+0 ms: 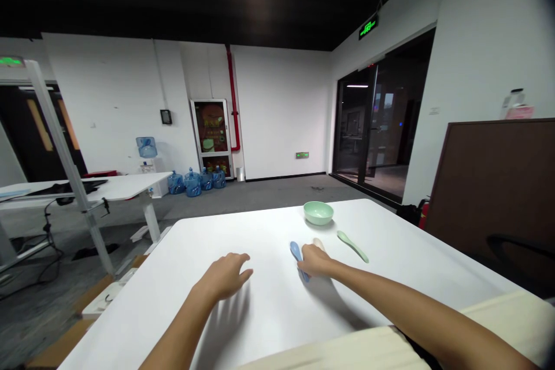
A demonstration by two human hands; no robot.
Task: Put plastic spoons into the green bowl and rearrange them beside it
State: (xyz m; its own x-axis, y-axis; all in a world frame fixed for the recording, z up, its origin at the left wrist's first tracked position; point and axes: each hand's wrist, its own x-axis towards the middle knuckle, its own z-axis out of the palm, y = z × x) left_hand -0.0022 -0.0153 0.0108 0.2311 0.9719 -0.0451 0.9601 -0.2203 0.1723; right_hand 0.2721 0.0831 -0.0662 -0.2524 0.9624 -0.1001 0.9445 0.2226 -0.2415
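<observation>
My right hand [314, 260] lies over a blue plastic spoon [296, 254] on the white table [269, 324], its fingers on the spoon's middle. The spoon's bowl pokes out to the left of my fingers and its handle shows below them. Just beyond my fingertips is a cream spoon [319, 244], mostly hidden by the hand. A pale green spoon [352, 245] lies to the right, and a pale green bowl [318, 213] stands near the far edge. My left hand [223, 276] hovers empty above the tabletop, fingers apart.
A beige cloth edge [477, 324] runs along the table's near right side. A tall dark brown panel [494, 185] stands to the right. Another white desk [87, 189] stands to the left beside a metal stand, and several blue water jugs [193, 182] sit by the far wall.
</observation>
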